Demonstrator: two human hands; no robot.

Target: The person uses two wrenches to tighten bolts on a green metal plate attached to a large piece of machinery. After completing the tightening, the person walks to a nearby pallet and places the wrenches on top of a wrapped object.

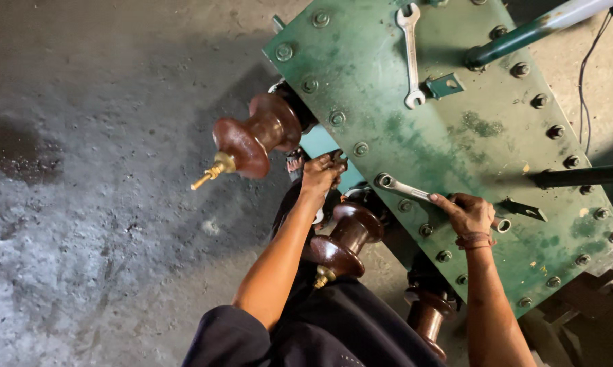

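Right, right hand (471, 216) grips wrench (415, 192) nr cover (456, 143) edge — left hand (322, 171) underneath.

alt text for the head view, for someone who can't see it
Seen from above, a person's right hand holds a ring spanner on a bolt at the edge of a green bolted metal lid, while the left hand reaches beneath that edge between brown ceramic insulators. A second spanner lies on the lid.

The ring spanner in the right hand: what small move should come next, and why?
Probably swing the silver ring spanner about its ring: the ring sits on a bolt at the green steel lid's edge, the right hand grips the handle, and the left hand reaches underneath.
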